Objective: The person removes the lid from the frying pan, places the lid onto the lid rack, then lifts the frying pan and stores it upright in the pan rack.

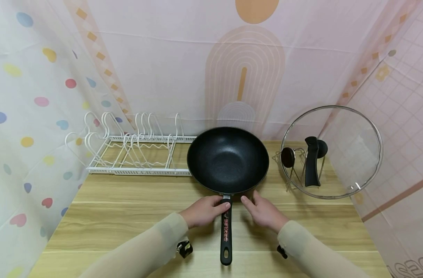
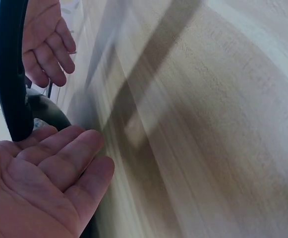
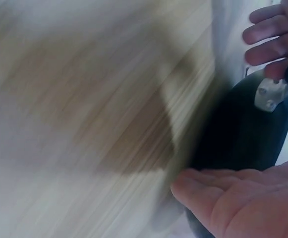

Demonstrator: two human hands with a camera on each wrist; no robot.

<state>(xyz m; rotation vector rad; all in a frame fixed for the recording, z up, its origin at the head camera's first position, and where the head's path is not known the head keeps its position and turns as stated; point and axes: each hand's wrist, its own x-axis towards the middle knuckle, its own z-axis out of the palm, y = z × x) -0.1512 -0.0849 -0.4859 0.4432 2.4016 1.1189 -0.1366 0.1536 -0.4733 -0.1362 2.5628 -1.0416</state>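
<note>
A black wok (image 1: 229, 158) with a long black handle (image 1: 226, 239) is in the middle of the head view, its handle pointing toward me. My left hand (image 1: 206, 211) holds the handle close to the bowl, thumb across the top and fingers beneath. In the left wrist view, the left fingers (image 2: 79, 153) extend under the dark handle. To the right of the handle is my right hand (image 1: 264, 212), thumb and fingers apart and holding nothing. Its fingertips are at the bowl's near edge; whether they touch it I cannot tell.
Left of the wok, a white wire rack (image 1: 138, 172) with upright loops stands on the wooden table (image 1: 128, 208). At the right, a glass lid (image 1: 354, 154) with a black handle leans in a small metal stand (image 1: 291, 179). Patterned curtains (image 1: 163, 69) border the table.
</note>
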